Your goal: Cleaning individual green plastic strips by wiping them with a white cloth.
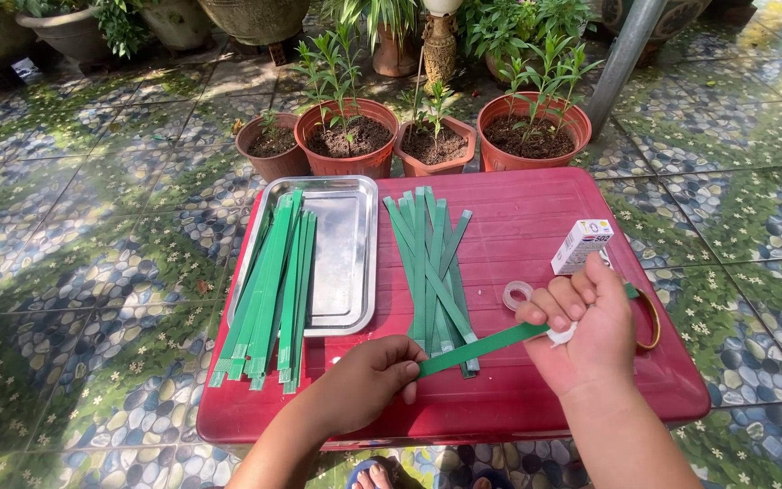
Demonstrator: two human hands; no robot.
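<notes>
Two hands over the red desk (536,208): left hand (368,380), right hand (586,326), one green strip (481,349) between them. One steel tray (341,254). Two bundles of green strips, one (269,290) across the tray's left edge, one (432,263) on the desk; too overlapped to count singly. One small white box (581,244), one clear tape roll (517,293), four terracotta pots (346,140) behind.

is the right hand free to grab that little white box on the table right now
Probably not as it stands: the right hand is already pinching the green strip and something small and white. The white box sits just beyond it, with nothing in between.
</notes>
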